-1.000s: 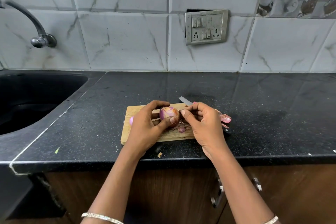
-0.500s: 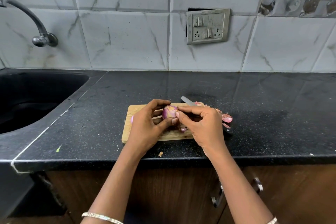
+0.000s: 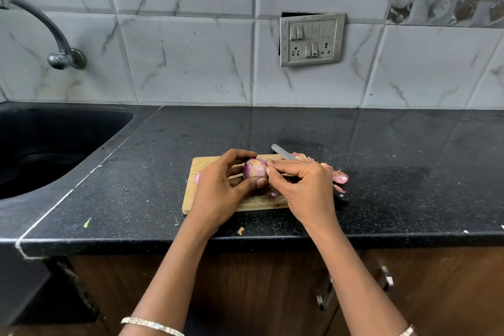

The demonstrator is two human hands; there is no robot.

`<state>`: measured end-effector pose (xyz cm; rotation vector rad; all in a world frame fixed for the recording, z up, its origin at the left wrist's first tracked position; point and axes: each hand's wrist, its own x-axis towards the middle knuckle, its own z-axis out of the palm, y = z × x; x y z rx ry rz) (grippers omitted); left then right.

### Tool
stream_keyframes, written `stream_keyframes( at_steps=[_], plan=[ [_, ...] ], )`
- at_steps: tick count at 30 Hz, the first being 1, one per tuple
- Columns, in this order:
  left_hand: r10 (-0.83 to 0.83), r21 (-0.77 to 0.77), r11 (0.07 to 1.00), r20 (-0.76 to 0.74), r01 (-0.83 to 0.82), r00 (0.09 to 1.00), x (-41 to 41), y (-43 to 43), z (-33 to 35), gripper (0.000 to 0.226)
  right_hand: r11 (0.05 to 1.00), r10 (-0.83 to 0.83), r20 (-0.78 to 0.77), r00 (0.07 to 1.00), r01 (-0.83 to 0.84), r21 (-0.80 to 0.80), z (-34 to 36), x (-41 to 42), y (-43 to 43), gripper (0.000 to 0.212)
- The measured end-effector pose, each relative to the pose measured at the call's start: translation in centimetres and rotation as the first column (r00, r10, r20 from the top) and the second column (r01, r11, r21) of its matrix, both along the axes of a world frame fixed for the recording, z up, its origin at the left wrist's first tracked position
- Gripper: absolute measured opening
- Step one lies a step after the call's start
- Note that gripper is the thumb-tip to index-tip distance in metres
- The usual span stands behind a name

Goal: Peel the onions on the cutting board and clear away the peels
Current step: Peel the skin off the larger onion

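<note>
- The cutting board [image 3: 212,203] is sitting near the counter's front edge, keeping the work within easy reach.
- The left hand [image 3: 218,188] is cupping the onion [image 3: 253,168] just above the board, steadying it.
- The right hand [image 3: 302,185] is pinching its fingertips [image 3: 268,162] narrowly at the onion's skin, apparently peeling.
- Peels [image 3: 339,177] are lying by the knife [image 3: 282,152], beside the board's right end.

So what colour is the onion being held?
Purple-pink with pale streaks; the onion shows best in the head view, over the cutting board.

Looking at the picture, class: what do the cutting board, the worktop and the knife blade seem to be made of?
Cutting board: pale, matt wood, perhaps bamboo, with visible grain. Worktop: polished black speckled stone, likely granite, reflecting the tiles. Knife blade: smooth grey metal, probably steel.
</note>
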<state>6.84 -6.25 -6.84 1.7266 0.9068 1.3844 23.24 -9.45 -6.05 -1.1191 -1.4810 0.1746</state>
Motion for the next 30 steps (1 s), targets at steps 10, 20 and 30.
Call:
stream_keyframes(
  at_steps=[10, 20, 30],
  plan=[
    [-0.009, 0.023, 1.0, -0.014, 0.009, 1.0, 0.0, -0.1, 0.1, 0.045, 0.968, -0.219, 0.228, 0.949, 0.182, 0.172, -0.1, -0.8, -0.2, 0.005],
    [-0.013, 0.022, 1.0, -0.017, 0.014, 1.0, 0.0, -0.2, 0.1, 0.045, 0.915, -0.393, 0.385, 0.835, 0.312, 0.257, -0.6, -1.5, -0.2, 0.01],
    [-0.051, 0.012, 0.999, -0.031, 0.051, 0.998, -0.1, -0.4, 0.2, 0.041, 0.941, -0.338, 0.294, 0.894, 0.311, 0.135, -0.6, -1.0, 0.3, 0.005]
  ],
)
